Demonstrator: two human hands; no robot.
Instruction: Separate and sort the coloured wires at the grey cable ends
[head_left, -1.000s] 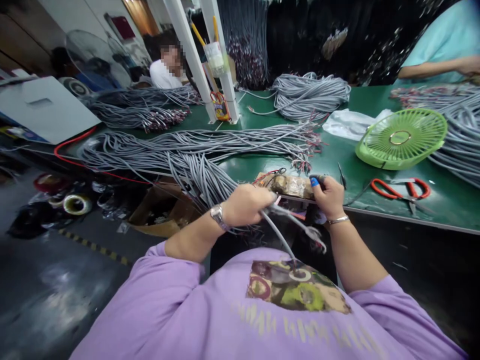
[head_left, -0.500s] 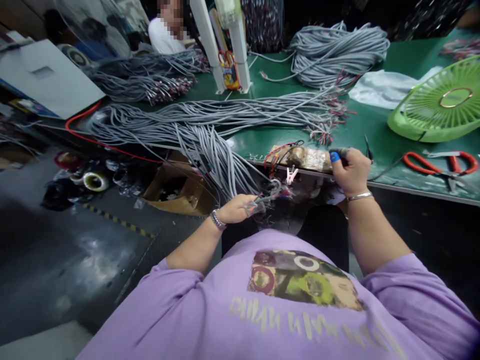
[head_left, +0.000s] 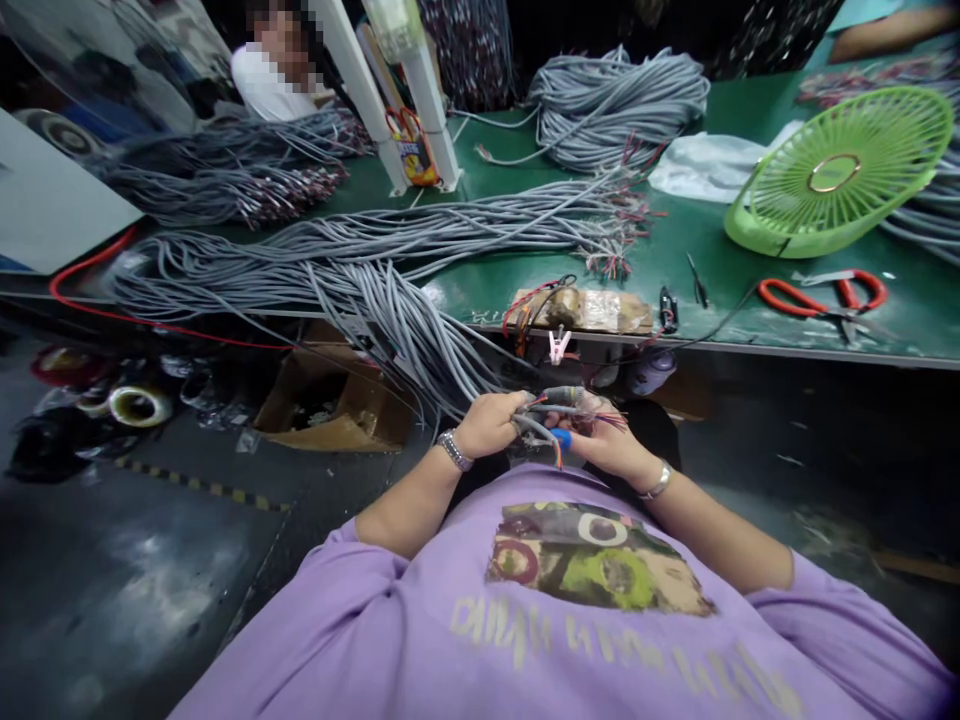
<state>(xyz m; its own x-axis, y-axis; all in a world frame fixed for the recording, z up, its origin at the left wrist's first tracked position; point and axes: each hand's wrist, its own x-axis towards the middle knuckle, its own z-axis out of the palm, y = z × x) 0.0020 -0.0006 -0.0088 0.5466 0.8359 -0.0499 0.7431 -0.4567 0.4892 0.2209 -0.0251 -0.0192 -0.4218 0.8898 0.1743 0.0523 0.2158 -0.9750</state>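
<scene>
My left hand [head_left: 491,424] is closed around grey cables [head_left: 450,345] near their ends, in front of my lap. Stripped ends with thin coloured wires [head_left: 611,418] stick out to the right of it. My right hand [head_left: 619,448] is closed on those cable ends, close to the left hand. A blue wrap [head_left: 561,438] covers its thumb. The cables run up over the table edge into a long grey bundle [head_left: 360,235] on the bench. Just beyond the hands, a pink clip [head_left: 559,346] hangs below a taped wooden block [head_left: 600,311] at the edge.
On the green bench [head_left: 487,285] lie a small black tool [head_left: 667,310], red-handled pliers [head_left: 847,325], a green fan [head_left: 832,180] and a grey cable coil [head_left: 615,110]. A cardboard box [head_left: 337,405] stands below at left. A person in white [head_left: 270,75] sits across the bench.
My right hand has moved from the wooden block at the bench edge down and left to the cable ends. The black tool now lies beside the block. The view has shifted to the right.
</scene>
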